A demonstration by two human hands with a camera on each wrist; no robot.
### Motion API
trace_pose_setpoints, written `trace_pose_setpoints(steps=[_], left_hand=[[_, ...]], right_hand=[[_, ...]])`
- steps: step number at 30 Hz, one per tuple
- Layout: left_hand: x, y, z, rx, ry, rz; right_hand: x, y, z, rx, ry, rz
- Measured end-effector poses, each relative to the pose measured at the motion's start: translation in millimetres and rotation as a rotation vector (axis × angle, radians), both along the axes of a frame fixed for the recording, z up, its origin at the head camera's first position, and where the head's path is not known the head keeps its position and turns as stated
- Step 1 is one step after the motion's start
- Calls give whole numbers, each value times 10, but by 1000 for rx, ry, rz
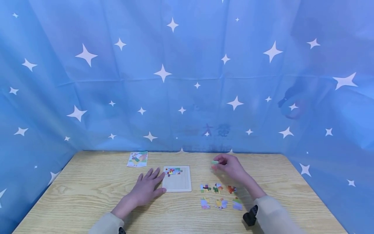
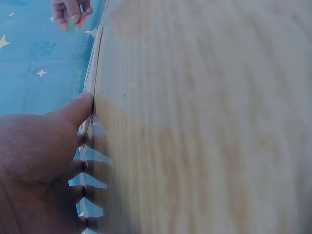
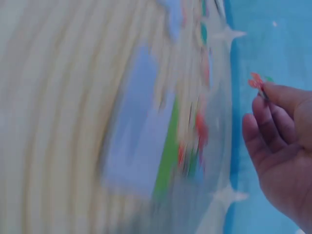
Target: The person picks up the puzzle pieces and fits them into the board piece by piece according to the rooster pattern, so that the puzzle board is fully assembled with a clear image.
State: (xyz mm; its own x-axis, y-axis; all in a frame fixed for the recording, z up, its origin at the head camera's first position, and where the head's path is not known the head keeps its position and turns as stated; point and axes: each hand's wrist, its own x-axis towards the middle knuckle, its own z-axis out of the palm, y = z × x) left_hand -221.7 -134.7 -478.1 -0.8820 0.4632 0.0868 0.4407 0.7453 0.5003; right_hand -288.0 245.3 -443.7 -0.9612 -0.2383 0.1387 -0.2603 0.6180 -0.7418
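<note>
A jigsaw puzzle piece (image 1: 214,162), green and orange, is pinched between the thumb and fingers of my right hand (image 1: 231,167), raised over the back of the table. The right wrist view shows the orange part of the piece sticking out past the fingertips. My left hand (image 1: 147,189) rests on the tabletop with fingers spread, its thumb and a fingertip at the left edge of the white-framed puzzle tray (image 1: 179,184). Joined pieces (image 1: 174,171) line the top of that tray, reaching from its left corner most of the way across.
Loose puzzle pieces (image 1: 221,203) lie in two rows to the right of the tray. A square picture card (image 1: 137,159) with a colourful printed scene is at the back left. Behind the wooden table (image 1: 96,182) hangs a blue curtain (image 1: 187,91) with white stars.
</note>
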Motion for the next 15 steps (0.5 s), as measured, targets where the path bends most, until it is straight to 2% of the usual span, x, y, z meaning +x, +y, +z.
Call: trace_pose_setpoints(steps=[4,11,15], left_hand=[[-5,5,-13,-14,1,6],[-10,4,-27,-9,8,17],[-18,14,-31,1,-1,14]], right_hand=[[-31,-221,10,-11,8,32],[-100,-611,-9,-86,-50,105],[-118,-801,-37,-67,-62,147]])
